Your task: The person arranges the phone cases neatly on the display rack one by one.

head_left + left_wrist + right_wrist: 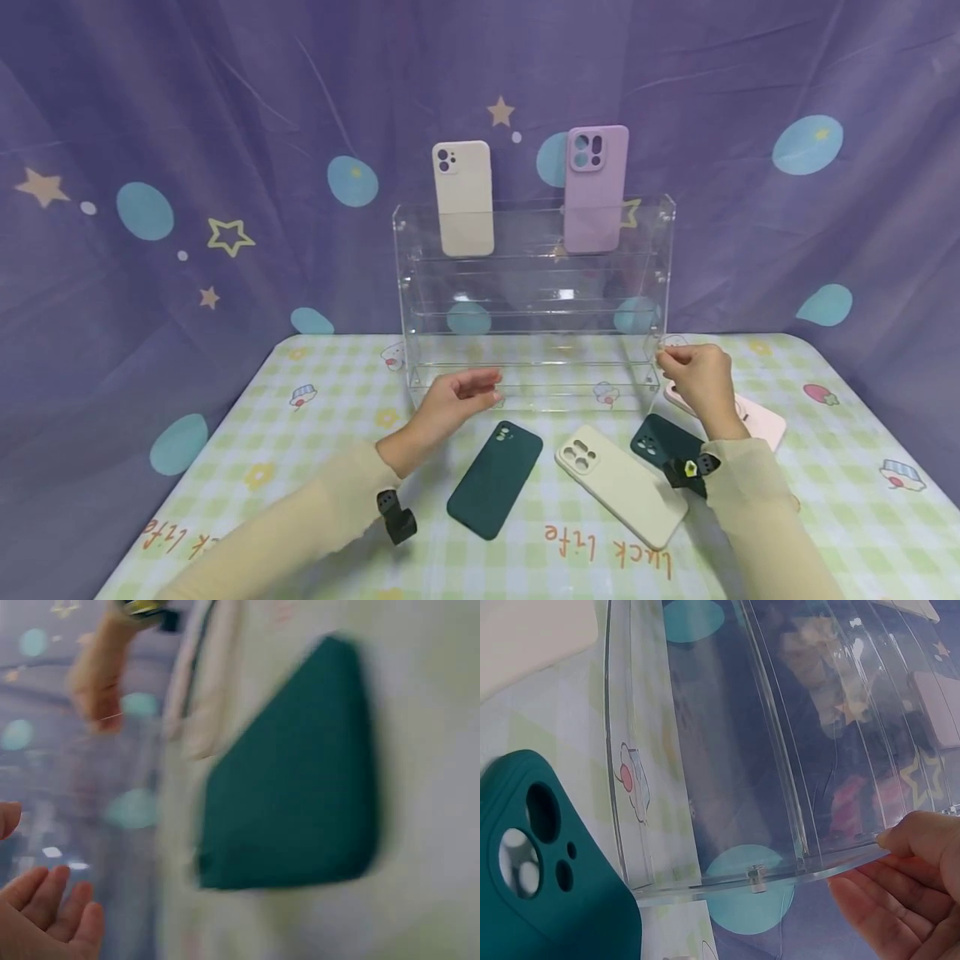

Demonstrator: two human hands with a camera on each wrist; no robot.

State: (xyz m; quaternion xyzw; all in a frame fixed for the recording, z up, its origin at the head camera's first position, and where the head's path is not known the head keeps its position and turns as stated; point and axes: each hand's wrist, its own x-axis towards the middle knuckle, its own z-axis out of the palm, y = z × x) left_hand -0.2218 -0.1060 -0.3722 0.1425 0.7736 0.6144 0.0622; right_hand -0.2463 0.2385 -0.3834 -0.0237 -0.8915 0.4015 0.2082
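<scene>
Right hand (pixel 703 385): thumb and fingers pinch the clear stand (pixel 534 364) by its side.
Left hand (pixel 450 404): fingers loosely extended, empty, near stand.
White case (pixel 465 200), purple case (pixel 596 190): upright on top; one-sided pulling could topple them.
Left green case (pixel 495 481): flat in front; a skidding stand might knock it.

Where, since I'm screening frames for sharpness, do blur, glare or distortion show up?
Left wrist view: clear smearing on the left green case and the tablecloth; head view: mostly crisp, with small bright glints on the clear rack; right wrist view: the rack's side edge looks bowed, perhaps lens distortion, while the right green case keeps fairly clean outlines.
</scene>
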